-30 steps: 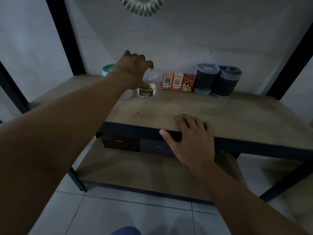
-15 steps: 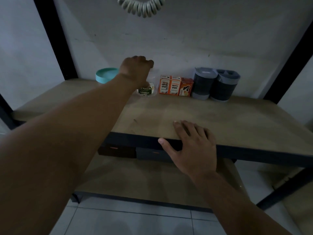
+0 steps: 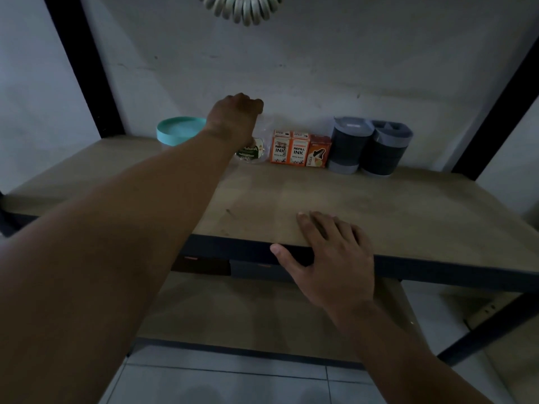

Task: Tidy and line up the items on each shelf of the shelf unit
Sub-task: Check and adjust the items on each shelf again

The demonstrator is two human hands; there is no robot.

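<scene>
At the back of the shelf (image 3: 364, 205), head view: left hand (image 3: 234, 119) is reaching in with fingers curled down over the top of a clear jar (image 3: 253, 150), gripping it by the lid as far as can be told. The jar is sitting against the wall, just beside the ink boxes (image 3: 288, 147). A small orange box (image 3: 318, 150) is touching those, then two dark grey canisters (image 3: 370, 145) are standing side by side further right. A teal-lidded tub (image 3: 178, 132) is sitting left of the jar, partly behind the forearm. Right hand (image 3: 332, 252) is lying flat on the shelf's front edge, fingers straight, thumb over the dark rim, holding nothing.

Judgement: jar is being set into the back row. To do it well, keep it upright, slide it snug to the ink boxes without knocking them, label facing front, then bring the teal tub in to close the gap.

Hard to make out: jar lid and fingertips are hiding behind the hand, so exact grip is unclear. Label is reading only partly. Lighting is dim. Lower shelf (image 3: 262, 316) is showing dark boxes (image 3: 227, 265) mostly tucked under the upper board. A coiled pale object (image 3: 242, 8) is being cut off at the top edge.
</scene>
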